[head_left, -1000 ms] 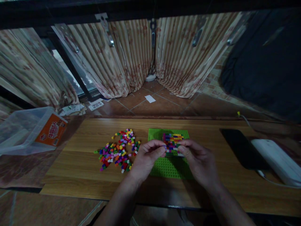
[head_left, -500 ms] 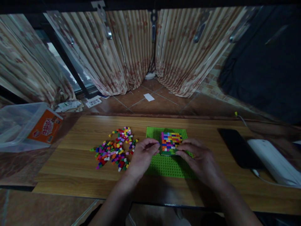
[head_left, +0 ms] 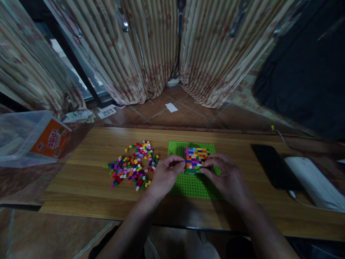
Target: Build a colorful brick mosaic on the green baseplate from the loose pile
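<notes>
A low block of multicoloured toy bricks (head_left: 194, 157) stands on a green studded baseplate (head_left: 192, 185). My left hand (head_left: 167, 174) is at the block's left edge, thumb and forefinger pinched together; what is between them, if anything, is too small to make out. Over the block's front right corner, the thumb and forefinger of my right hand (head_left: 225, 175) are closed in a pinch, and they hide whatever lies between them. Left of the baseplate spreads a loose pile of small coloured bricks (head_left: 129, 169).
The wooden table (head_left: 81, 180) carries a black phone-like slab (head_left: 275, 165) and a white oblong device (head_left: 314, 181) with a cable at the right. Beyond the table's left end is a clear plastic bin (head_left: 24, 140) with an orange label. Curtains (head_left: 151, 54) hang behind.
The view has tilted down a little, so the table scene sits slightly higher. Both hands keep nearly the same places at the block, with the right fingertips shifted slightly.
</notes>
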Demonstrator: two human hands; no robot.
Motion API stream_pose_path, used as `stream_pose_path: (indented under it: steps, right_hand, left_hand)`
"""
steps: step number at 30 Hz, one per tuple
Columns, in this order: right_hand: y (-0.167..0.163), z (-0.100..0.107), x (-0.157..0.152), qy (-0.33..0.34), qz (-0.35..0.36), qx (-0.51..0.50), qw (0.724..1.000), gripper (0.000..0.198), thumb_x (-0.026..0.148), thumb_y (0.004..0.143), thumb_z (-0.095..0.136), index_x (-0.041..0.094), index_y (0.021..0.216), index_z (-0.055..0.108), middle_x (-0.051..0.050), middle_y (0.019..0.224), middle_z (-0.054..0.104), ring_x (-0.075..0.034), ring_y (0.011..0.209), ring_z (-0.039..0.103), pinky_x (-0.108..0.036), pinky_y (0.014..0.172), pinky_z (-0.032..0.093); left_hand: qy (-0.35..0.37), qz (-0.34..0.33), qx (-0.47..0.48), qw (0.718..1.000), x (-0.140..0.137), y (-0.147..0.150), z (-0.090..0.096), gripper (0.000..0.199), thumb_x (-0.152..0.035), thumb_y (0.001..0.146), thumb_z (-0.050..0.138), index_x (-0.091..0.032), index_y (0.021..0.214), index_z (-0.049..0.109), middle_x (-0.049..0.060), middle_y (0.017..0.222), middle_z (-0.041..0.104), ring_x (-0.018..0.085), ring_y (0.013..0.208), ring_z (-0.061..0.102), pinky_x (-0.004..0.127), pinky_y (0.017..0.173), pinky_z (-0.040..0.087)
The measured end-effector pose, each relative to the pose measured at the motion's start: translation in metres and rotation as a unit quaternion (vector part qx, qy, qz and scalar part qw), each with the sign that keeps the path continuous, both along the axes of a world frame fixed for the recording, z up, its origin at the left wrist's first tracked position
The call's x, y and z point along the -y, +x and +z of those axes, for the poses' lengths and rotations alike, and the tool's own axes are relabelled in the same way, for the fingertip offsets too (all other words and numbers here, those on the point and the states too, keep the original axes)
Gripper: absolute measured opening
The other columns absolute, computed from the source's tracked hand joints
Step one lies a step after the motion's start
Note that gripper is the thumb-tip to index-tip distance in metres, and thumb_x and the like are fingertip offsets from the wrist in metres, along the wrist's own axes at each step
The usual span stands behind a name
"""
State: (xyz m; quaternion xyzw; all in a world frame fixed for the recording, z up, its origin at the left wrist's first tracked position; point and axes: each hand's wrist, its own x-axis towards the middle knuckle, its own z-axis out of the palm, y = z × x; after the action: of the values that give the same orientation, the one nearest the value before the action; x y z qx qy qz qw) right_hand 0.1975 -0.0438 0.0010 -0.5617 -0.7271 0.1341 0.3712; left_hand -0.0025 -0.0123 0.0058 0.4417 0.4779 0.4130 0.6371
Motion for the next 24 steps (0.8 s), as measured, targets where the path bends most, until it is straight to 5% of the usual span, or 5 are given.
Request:
stream_pose_path:
  steps: [24]
  right_hand:
    - [0.001, -0.016, -0.005, -0.071, -0.098, -0.039, 0.992, 0.041, 0.053, 0.085, 0.060, 0.022, 0.112, 0.058, -0.011, 0.113, 0.060, -0.028, 0.107, 0.056, -0.048, 0.090, 0.047]
  left_hand:
    - [0.007, -0.004, -0.007, 1.000, 0.000, 0.001, -0.003, 0.015, -0.029, 0.073, 0.071, -0.015, 0.079, 0.069, 0.000, 0.065, 0.064, 0.013, 0.063, 0.057, 0.025, 0.062, 0.043]
